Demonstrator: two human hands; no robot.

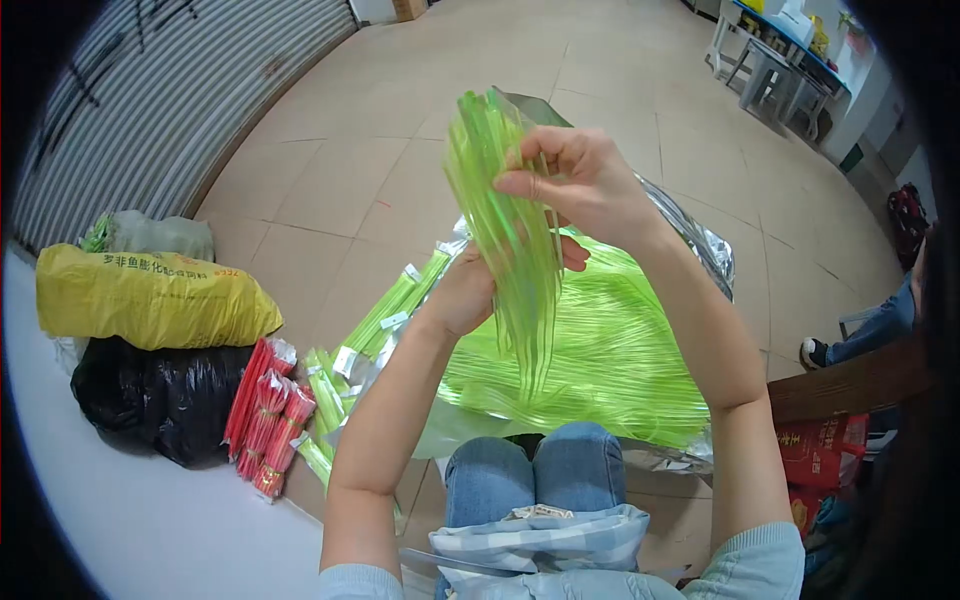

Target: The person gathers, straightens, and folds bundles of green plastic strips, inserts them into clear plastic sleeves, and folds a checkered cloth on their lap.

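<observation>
In front of me stands an upright bundle of translucent lime-green plastic strips [482, 160], its loose ends hanging down. My left hand [468, 290] is wrapped round the lower middle of the bundle, and some of its fingers are hidden behind the strips. Higher up, my right hand [575, 180] pinches strips at the bundle's right edge between thumb and fingers. Beneath both hands lies a broad heap of the same green strips [600, 340], spread over silvery sheeting [715, 250] in front of my knees.
To the left are tied green bundles with white labels [375, 330], red bundles [270, 430], a black bag [160, 395] and a yellow sack [150, 295]. A corrugated shutter [180, 90] lines the back left. Another person's leg [875, 330] and a red bag [820, 450] are at right.
</observation>
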